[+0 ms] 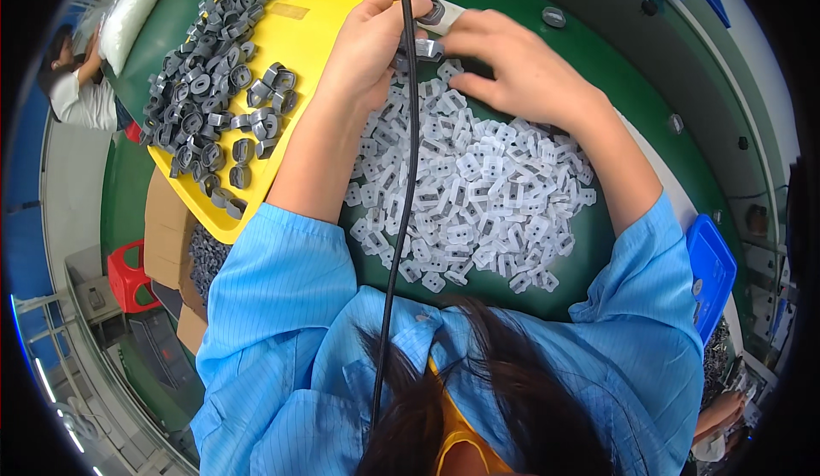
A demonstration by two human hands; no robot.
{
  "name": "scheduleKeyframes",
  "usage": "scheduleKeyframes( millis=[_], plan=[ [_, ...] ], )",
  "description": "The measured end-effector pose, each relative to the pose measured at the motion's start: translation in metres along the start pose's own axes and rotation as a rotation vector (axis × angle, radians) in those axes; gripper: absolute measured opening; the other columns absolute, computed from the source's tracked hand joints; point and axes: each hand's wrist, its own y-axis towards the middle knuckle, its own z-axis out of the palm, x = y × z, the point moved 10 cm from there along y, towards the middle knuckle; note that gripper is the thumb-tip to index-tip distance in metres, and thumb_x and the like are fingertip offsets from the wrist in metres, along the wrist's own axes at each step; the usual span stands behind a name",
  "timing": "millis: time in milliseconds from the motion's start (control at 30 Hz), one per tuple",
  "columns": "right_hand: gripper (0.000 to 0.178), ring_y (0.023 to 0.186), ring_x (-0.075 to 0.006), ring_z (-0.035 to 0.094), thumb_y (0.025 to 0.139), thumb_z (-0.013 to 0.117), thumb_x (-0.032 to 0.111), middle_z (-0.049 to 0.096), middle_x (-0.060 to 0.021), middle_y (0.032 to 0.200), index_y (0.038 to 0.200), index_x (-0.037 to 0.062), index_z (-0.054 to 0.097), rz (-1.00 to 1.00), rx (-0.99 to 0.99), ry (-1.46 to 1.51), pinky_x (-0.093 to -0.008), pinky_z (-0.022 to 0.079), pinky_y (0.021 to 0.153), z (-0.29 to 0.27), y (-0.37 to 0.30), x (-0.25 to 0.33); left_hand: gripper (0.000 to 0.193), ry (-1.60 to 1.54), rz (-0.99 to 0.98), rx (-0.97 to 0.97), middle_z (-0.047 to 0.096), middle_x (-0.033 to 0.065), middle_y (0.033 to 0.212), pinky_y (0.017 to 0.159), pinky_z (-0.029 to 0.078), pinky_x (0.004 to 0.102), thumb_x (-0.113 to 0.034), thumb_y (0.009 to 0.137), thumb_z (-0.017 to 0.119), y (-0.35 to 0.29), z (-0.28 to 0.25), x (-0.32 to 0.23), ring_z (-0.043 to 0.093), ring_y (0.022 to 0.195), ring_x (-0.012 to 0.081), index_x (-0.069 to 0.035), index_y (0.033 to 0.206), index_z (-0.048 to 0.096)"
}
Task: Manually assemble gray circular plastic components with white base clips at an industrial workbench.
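Observation:
My left hand (pixel 369 53) is closed on a dark grey oval plastic part (pixel 430 10) at the far edge of the pile. A white plastic piece (pixel 448 20) lies against that part, and the curled fingers of my right hand (pixel 512 66) hold its other side. The right thumb stands lower, apart from the piece. Just below, between the hands, is another grey part (pixel 427 49), partly hidden by fingers and a black cable. Under both hands spreads a heap of small translucent white plastic pieces (pixel 470 177) on the green tabletop (pixel 547 301).
A yellow tray (pixel 295 40) with many grey parts (pixel 201 83) stands at the left. The black cable (pixel 413 134) hangs down the middle of the view. A blue bin (pixel 711 271) is at the right, a cardboard box (pixel 166 237) and red stool (pixel 128 275) at the left. Another person (pixel 81 92) handles a white sack.

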Motion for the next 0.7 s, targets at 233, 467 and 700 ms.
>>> scheduleKeyframes(
  millis=[233, 467, 700],
  plan=[
    [0.023, 0.087, -0.0315, 0.059, 0.079, 0.057, -0.003, 0.061, -0.0128, 0.092, 0.097, 0.0065, 0.068, 0.111, 0.075, 0.142, -0.0381, 0.048, 0.079, -0.008, -0.012, -0.03, 0.032, 0.055, -0.074, 0.063, 0.06, 0.0022, 0.092, 0.059, 0.045, 0.0199, -0.013, 0.088, 0.06, -0.004, 0.009, 0.005, 0.053, 0.068, 0.0071, -0.002, 0.117, 0.059],
    [0.019, 0.086, -0.0318, 0.06, 0.08, 0.056, 0.003, 0.063, -0.0134, 0.088, 0.094, 0.0037, 0.068, 0.049, -0.163, 0.028, -0.039, 0.048, 0.078, -0.023, -0.012, -0.028, 0.035, 0.042, -0.108, 0.12, 0.06, 0.0021, 0.096, 0.061, 0.045, 0.0194, -0.009, 0.083, 0.061, -0.003, 0.016, 0.009, 0.053, 0.069, 0.0066, -0.001, 0.116, 0.06],
    [0.019, 0.084, -0.0315, 0.061, 0.08, 0.064, 0.017, 0.064, -0.0141, 0.086, 0.092, 0.0021, 0.068, 0.156, -0.072, 0.042, -0.0379, 0.048, 0.076, -0.011, -0.019, -0.036, 0.035, 0.184, 0.092, 0.059, 0.061, 0.0, 0.087, 0.06, 0.043, 0.0189, -0.012, 0.079, 0.07, -0.002, 0.011, 0.0, 0.051, 0.069, 0.0055, 0.0, 0.111, 0.062]
  ],
)
